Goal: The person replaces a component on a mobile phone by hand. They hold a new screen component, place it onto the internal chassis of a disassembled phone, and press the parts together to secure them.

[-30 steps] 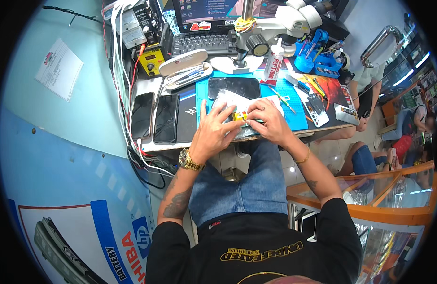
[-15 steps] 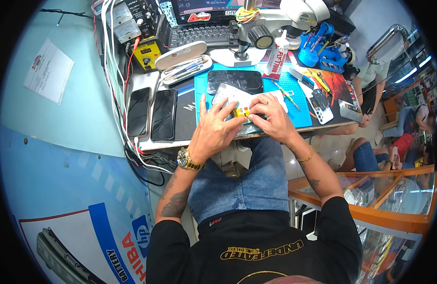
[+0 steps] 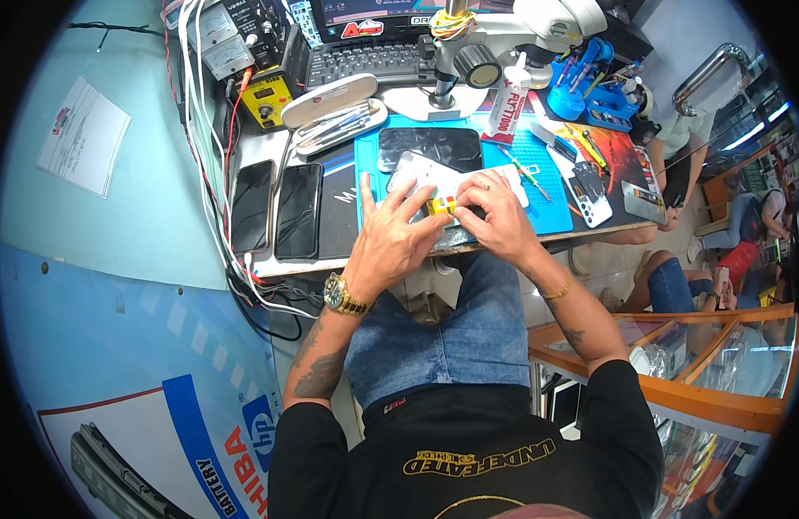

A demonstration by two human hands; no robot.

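Note:
At the front edge of the bench, both hands meet over a small yellow and red packet-like piece [image 3: 440, 206]; its exact kind is unclear. My left hand [image 3: 391, 246] has its thumb and a finger on either side of the piece, the other fingers spread over the mat. My right hand [image 3: 501, 223] is pinched at the piece's right end, fingertips bent down. Just beyond them lies a white phone housing [image 3: 430, 176], partly covered by my fingers. Behind it a black phone screen [image 3: 430, 149] rests on the blue work mat [image 3: 551, 208].
Two dark phones [image 3: 299, 210] lie at left, below an open case of tools [image 3: 335, 127]. A red and white glue tube [image 3: 508, 104] stands near the microscope [image 3: 477, 65]. Tweezers, a screwdriver [image 3: 525, 176] and an opened phone [image 3: 587, 192] are at right. Another person sits beyond the bench's right end.
My hands stay at the yellow and red piece in nearly the same pose, with only slight finger movement.

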